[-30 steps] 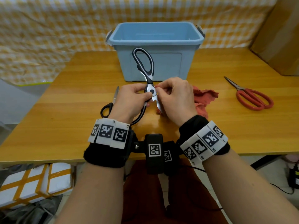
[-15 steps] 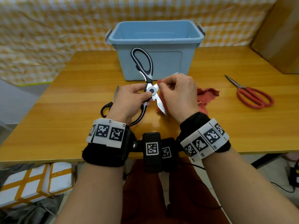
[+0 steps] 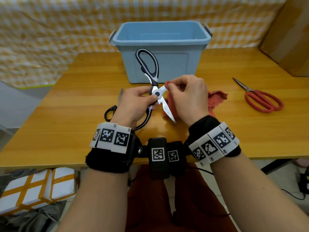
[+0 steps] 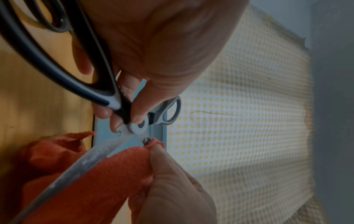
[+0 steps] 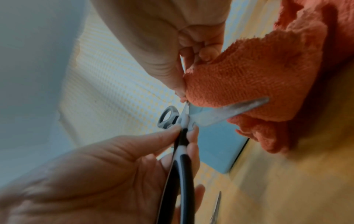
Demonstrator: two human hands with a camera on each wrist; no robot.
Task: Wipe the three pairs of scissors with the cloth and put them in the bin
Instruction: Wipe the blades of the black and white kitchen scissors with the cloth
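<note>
Black-and-white kitchen scissors [image 3: 156, 91] [image 4: 107, 97] [image 5: 184, 145] are spread wide above the table. My left hand [image 3: 137, 104] grips their lower handle and pivot. My right hand [image 3: 187, 96] pinches the red cloth [image 3: 215, 99] [image 4: 91, 178] [image 5: 252, 84] around one blade near the pivot; the other blade [image 3: 168, 110] points toward me. Small black scissors [image 3: 112, 109] lie partly hidden behind my left hand. Red-handled scissors [image 3: 260, 100] lie on the table at the right. The blue bin [image 3: 160, 51] stands behind the hands.
The wooden table [image 3: 66, 128] ends just before my wrists. A cardboard box [image 3: 291, 39] sits at the back right. A checked yellow cloth [image 3: 50, 30] hangs behind the table. White boxes [image 3: 36, 188] lie on the floor at the lower left.
My right hand has slid the cloth up along the blade toward the pivot, baring the near blade. The scissors stay spread in my left hand.
</note>
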